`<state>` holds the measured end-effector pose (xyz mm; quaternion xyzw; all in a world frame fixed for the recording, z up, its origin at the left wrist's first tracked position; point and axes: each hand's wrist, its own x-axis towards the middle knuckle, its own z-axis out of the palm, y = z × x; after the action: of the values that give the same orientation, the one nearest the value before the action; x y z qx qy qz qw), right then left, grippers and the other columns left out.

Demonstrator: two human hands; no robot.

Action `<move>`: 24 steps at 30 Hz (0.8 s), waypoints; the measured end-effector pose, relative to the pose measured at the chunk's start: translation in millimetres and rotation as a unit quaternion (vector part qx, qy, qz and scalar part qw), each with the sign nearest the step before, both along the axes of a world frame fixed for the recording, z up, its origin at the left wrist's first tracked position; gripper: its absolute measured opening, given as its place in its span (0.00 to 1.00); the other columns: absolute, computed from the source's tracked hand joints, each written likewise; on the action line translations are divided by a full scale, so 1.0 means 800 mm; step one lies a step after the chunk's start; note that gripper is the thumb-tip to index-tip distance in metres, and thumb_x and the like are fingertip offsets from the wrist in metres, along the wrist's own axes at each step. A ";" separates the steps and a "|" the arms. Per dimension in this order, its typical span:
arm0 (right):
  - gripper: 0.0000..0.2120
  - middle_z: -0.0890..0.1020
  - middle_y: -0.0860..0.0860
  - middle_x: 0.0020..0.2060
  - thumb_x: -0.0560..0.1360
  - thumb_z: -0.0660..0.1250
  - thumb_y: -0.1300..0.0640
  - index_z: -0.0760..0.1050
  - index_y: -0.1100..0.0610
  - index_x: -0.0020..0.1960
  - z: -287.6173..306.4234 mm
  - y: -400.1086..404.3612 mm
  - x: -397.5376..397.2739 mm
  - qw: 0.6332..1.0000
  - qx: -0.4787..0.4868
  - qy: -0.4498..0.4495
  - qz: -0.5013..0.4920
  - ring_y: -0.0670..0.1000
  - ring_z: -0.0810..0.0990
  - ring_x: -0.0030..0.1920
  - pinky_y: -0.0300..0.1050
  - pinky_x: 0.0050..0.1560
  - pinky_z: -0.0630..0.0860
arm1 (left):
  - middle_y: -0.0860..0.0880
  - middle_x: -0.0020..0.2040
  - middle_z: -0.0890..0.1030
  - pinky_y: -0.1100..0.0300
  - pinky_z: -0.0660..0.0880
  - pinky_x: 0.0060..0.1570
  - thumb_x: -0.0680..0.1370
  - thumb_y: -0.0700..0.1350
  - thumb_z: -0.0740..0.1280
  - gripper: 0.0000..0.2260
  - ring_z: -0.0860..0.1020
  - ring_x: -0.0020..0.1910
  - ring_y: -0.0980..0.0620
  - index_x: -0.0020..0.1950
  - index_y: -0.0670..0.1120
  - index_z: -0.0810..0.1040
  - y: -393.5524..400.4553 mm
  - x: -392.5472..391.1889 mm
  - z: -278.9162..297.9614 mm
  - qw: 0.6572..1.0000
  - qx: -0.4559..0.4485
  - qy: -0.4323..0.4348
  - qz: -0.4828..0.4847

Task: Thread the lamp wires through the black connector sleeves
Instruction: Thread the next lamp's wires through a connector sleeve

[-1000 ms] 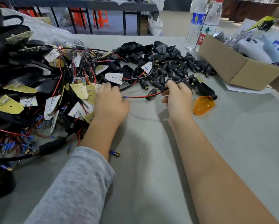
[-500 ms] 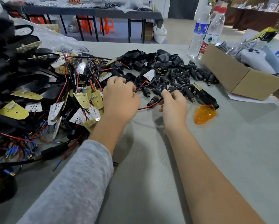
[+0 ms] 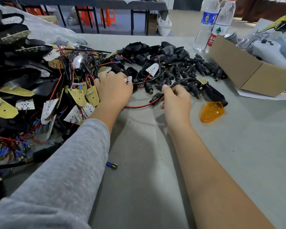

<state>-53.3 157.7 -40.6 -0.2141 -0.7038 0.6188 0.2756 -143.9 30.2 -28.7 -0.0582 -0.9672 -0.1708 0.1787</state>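
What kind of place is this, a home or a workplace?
Probably a small assembly workshop. A big pile of LED boards with wires lies on the table beside a heap of black connector sleeves, and another work table with orange stools stands behind.

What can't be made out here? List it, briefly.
- Head view: the left hand has its fingertips hidden by its own back, so its grip is unclear.
- Whether the red-black wire passes through the black connector sleeve at the right hand: too small.
- Cardboard box and water bottles: cut off by frame edges.
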 end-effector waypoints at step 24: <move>0.17 0.68 0.54 0.32 0.77 0.64 0.52 0.61 0.54 0.34 0.005 -0.003 0.004 1.000 -0.023 0.010 0.001 0.52 0.66 0.33 0.49 0.36 0.64 | 0.45 0.41 0.81 0.53 0.74 0.40 0.73 0.40 0.63 0.07 0.78 0.42 0.42 0.44 0.46 0.81 -0.018 0.024 0.037 0.986 -0.014 -0.133 -0.103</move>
<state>-49.9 155.6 -36.5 -0.2135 -0.6869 0.6370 0.2771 -125.0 16.1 0.6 -0.1367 -0.9734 -0.1815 0.0288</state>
